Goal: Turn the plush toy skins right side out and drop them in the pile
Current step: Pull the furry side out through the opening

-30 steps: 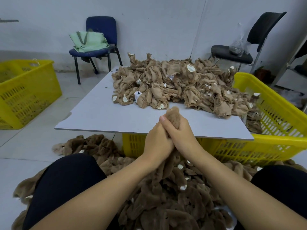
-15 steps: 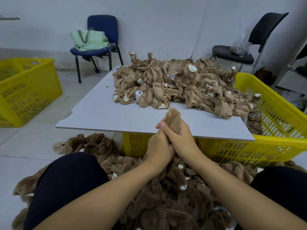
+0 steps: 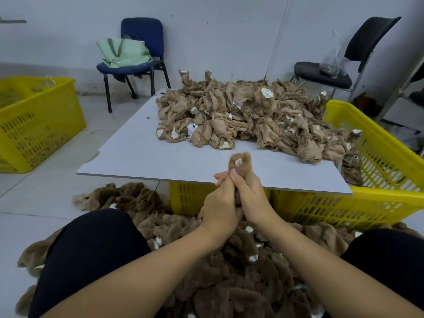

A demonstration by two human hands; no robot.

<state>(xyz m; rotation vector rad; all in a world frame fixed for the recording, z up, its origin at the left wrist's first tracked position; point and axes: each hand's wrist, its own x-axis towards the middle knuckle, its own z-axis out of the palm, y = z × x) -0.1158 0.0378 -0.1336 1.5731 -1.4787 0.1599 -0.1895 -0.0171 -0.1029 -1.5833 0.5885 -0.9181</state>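
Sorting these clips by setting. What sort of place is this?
Probably a small toy-making workshop: a heap of inside-out skins on a white board, yellow crates, and a furry turned pile on the floor below the hands.

Plush skin [image 3: 241, 162] mostly hidden by hands, left crate [image 3: 34, 125] cropped

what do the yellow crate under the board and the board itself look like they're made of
The yellow crate looks like moulded plastic: glossy, uniform colour, walls pierced by regular slots. The board resting on it looks like a thin laminated or painted panel, pale grey and matte with a clean straight edge; its core cannot be told.
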